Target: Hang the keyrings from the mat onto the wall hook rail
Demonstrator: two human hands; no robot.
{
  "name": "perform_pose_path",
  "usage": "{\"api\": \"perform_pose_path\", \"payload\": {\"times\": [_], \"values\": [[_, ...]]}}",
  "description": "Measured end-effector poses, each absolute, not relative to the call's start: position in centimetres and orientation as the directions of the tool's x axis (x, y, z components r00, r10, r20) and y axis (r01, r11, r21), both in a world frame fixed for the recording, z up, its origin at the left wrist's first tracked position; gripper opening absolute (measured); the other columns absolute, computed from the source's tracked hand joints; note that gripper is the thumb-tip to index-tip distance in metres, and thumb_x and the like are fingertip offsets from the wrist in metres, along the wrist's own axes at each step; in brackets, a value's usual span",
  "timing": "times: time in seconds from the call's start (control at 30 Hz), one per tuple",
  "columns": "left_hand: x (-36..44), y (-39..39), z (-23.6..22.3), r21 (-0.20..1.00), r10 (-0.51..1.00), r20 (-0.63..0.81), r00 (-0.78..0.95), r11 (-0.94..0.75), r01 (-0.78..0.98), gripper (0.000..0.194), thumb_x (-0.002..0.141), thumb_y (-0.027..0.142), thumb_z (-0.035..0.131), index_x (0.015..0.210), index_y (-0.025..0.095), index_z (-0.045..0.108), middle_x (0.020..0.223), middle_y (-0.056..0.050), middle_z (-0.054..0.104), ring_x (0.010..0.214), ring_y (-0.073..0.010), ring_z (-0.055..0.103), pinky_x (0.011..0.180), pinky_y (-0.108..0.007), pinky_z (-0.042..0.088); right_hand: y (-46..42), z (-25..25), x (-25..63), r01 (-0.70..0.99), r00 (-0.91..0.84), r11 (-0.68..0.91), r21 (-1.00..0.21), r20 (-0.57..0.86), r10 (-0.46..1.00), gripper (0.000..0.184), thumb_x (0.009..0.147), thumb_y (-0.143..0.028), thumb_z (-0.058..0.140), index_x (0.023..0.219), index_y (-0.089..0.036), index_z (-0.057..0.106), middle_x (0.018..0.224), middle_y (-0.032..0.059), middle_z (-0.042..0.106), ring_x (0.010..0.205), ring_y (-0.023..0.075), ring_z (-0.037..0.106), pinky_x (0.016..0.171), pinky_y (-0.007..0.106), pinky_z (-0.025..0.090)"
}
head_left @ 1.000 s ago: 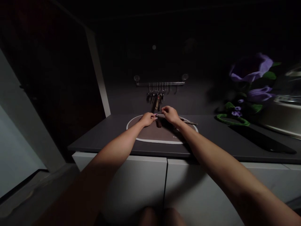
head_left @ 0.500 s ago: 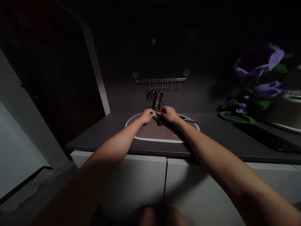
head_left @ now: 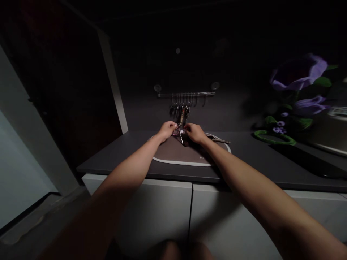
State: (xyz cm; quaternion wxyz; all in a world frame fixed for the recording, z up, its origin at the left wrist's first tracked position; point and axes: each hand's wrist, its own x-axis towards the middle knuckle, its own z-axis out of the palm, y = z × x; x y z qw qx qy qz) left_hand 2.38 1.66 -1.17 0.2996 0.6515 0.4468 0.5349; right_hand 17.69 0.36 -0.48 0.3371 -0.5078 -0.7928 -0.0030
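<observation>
My left hand (head_left: 167,130) is closed, thumb and fingers pinching a keychain (head_left: 181,132) with a small pinkish part. From it a slim shiny key (head_left: 181,138) points down, beside a dark brown piece at its lower end. My right hand (head_left: 194,132) faces it from the right, fingers pinched together at the other side of the keychain; what lies between those fingertips is mostly hidden. Both hands are above a brown mat (head_left: 176,155) with a pale rim. Just behind them, several keys (head_left: 179,109) and a printed strap (head_left: 182,116) hang from hooks.
A clear rail (head_left: 187,94) with hooks is fixed to the dark wall by round suction cups. Right of my hand a thin patterned item (head_left: 221,140) lies across the mat's edge. Purple flowers (head_left: 309,104), a green ring (head_left: 275,138) and a dark flat object (head_left: 306,160) occupy the counter's right.
My left hand has shifted slightly up and left. The key now shows bright and slanting downward between the hands. My right hand has hardly moved.
</observation>
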Motion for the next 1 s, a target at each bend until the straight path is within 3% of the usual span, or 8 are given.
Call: {"api": "perform_pose_path", "payload": {"times": [0.33,0.57,0.73,0.87,1.0], "values": [[1.8,0.9,0.4,0.875,0.89,0.455,0.031,-0.453,0.173,0.012,0.08,0.017,0.045,0.076,0.012,0.055,0.067,-0.001,0.057,0.057,-0.0065,0.049,0.058,-0.018,0.042,-0.2,0.1,17.4,0.647,-0.213,0.626,-0.436,0.684,0.697,0.023,0.079,-0.022,0.046,0.099,-0.016,0.056,0.098,0.0063,0.062,0.089,0.0148,0.056,0.082,0.027,0.04],[1.9,0.1,0.9,0.742,0.8,0.586,0.133,-0.595,0.309,0.015,0.079,0.021,0.045,0.08,0.011,0.057,0.074,-0.002,0.06,0.069,-0.0095,0.052,0.067,-0.02,0.041,0.8,-0.8,17.2,0.377,-0.327,0.737,-0.561,0.664,0.672,0.046,0.073,-0.014,0.051,0.118,-0.017,0.044,0.115,0.0062,0.055,0.103,0.0124,0.052,0.089,0.028,0.039],[1.7,-0.1,1.0,0.633,0.74,0.638,0.213,-0.662,0.401,0.017,0.079,0.021,0.045,0.079,0.011,0.058,0.078,-0.002,0.061,0.075,-0.0112,0.053,0.072,-0.022,0.04,0.0,-0.5,17.1,0.459,-0.37,0.742,-0.489,0.654,0.66,0.035,0.074,-0.019,0.051,0.109,-0.017,0.053,0.104,0.0055,0.06,0.093,0.0135,0.055,0.086,0.029,0.04],[1.4,0.0,1.4,0.556,0.714,0.677,0.18,-0.656,0.51,0.017,0.079,0.019,0.043,0.078,0.012,0.058,0.08,-0.003,0.061,0.077,-0.0122,0.053,0.075,-0.023,0.04,-0.5,0.1,17.3,0.617,-0.323,0.702,-0.356,0.699,0.638,0.022,0.075,-0.022,0.053,0.094,-0.017,0.061,0.091,0.0059,0.061,0.087,0.0153,0.054,0.081,0.028,0.041],[1.1,0.2,1.6,0.484,0.677,0.724,0.135,-0.638,0.599,0.015,0.078,0.016,0.045,0.074,0.014,0.059,0.079,-0.003,0.061,0.08,-0.0135,0.053,0.078,-0.025,0.04,-0.2,0.2,17.5,0.632,-0.289,0.712,-0.305,0.76,0.582,0.018,0.073,-0.02,0.056,0.088,-0.016,0.063,0.084,0.0062,0.057,0.078,0.0142,0.054,0.073,0.026,0.043]]}}
